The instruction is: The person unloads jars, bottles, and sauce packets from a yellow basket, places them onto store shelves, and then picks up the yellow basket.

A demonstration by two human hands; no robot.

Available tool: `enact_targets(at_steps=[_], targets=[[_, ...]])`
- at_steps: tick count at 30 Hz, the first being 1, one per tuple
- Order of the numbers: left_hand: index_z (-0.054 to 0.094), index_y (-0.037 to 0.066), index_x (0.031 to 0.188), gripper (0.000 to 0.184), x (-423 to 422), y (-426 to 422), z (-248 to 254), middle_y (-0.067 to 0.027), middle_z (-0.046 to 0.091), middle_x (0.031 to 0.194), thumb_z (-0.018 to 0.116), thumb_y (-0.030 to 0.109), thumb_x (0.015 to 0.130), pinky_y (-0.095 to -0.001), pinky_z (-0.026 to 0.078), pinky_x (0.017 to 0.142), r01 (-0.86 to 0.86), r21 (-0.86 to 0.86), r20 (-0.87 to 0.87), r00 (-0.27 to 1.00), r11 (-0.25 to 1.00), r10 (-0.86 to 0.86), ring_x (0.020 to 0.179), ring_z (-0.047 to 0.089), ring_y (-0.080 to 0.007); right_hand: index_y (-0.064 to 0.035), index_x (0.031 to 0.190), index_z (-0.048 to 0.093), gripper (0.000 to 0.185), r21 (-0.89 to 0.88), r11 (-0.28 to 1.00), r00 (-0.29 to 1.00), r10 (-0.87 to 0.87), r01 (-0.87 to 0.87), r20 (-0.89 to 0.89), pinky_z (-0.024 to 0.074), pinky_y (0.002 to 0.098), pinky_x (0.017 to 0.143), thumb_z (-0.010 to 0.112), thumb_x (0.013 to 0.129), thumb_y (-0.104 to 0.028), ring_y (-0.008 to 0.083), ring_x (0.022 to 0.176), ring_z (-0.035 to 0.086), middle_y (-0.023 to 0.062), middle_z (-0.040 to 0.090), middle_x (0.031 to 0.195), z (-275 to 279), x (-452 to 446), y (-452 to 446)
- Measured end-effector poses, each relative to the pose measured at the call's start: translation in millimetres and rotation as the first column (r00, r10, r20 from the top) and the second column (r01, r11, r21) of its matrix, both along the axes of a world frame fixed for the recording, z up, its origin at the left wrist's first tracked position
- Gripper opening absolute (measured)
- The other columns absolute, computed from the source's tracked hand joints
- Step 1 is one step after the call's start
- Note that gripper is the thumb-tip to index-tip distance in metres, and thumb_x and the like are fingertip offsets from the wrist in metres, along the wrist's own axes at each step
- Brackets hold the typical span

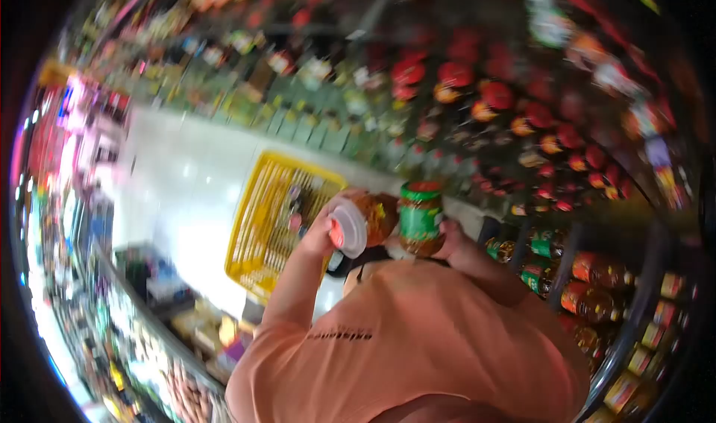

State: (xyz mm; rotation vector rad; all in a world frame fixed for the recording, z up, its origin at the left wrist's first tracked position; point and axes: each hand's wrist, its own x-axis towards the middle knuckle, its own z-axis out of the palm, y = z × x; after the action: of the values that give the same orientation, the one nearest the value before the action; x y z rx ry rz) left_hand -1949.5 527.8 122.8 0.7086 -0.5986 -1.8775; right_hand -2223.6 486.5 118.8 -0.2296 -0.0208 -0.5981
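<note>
Holding green-lidded jar in right hand

Two jars, two hands, one basket

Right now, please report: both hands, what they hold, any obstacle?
Left hand gripping white-lidded jar. Right hand gripping green-labelled jar. Yellow basket beside left forearm; nothing visibly blocking either jar.

Both arms bent; left hand, right hand near each other, fingers apparently curled.
</note>
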Motion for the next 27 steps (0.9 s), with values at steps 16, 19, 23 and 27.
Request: enact_targets(at_steps=[16, 19, 23, 27], targets=[[0.06, -0.001, 0.116, 0.036, -308, -77, 138, -0.0147, 0.066, 0.123, 0.057, 0.033, 0.105, -0.0287, 0.05, 0.088, -0.078, -0.63, 0.26, 0.916, 0.773, 0.305, 0.106, 0.061, -0.0162, -0.0078, 0.15, 0.036, 0.082, -0.275, 0.474, 0.501, -0.865, 0.836, 0.031, 0.043, 0.0534, 0.112, 0.078, 0.082, -0.027, 0.0298, 0.132, 0.053, 0.0099, 0.05, 0.146, 95, -203, 84], [0.031, 0.004, 0.155, 0.102, -362, -48, 173, -0.0147, 0.042, 0.153, 0.079, 0.057, 0.082, -0.0403, 0.044, 0.108, 0.129, -0.762, 0.262, 0.957, 0.635, 0.121, 0.137, 0.047, -0.0267, -0.0064, 0.149, 0.037, 0.08, -0.331, 0.343, 0.376, -0.926, 0.879, 0.041, 0.0478, 0.0479, 0.107, 0.077, 0.082, -0.022, 0.0284, 0.125, 0.059, 0.0108, 0.055, 0.141, 98, -241, 93], [0.032, 0.006, 0.151, 0.107, -415, -47, 214, -0.014, 0.044, 0.145, 0.097, 0.024, 0.067, -0.0436, 0.041, 0.112, 0.09, -0.788, 0.172, 0.982, 0.609, 0.078, 0.132, 0.049, -0.0273, -0.0065, 0.156, 0.029, 0.094, -0.631, 0.07, 0.117, -0.993, 0.773, 0.033, 0.037, 0.0507, 0.117, 0.077, 0.08, -0.035, 0.0296, 0.143, 0.042, 0.0143, 0.04, 0.155, 129, -264, 101], [0.04, 0.005, 0.143, 0.096, -439, -71, 275, -0.0133, 0.05, 0.138, 0.095, 0.017, 0.065, -0.0414, 0.041, 0.111, 0.164, -0.945, 0.211, 0.967, 0.284, 0.141, 0.129, 0.052, -0.0256, -0.0096, 0.16, 0.02, 0.11, -0.658, -0.123, 0.062, -0.966, 0.743, 0.251, 0.0319, 0.0562, 0.12, 0.085, 0.076, -0.038, 0.035, 0.153, 0.024, 0.0155, 0.024, 0.164, 164, -284, 99]])
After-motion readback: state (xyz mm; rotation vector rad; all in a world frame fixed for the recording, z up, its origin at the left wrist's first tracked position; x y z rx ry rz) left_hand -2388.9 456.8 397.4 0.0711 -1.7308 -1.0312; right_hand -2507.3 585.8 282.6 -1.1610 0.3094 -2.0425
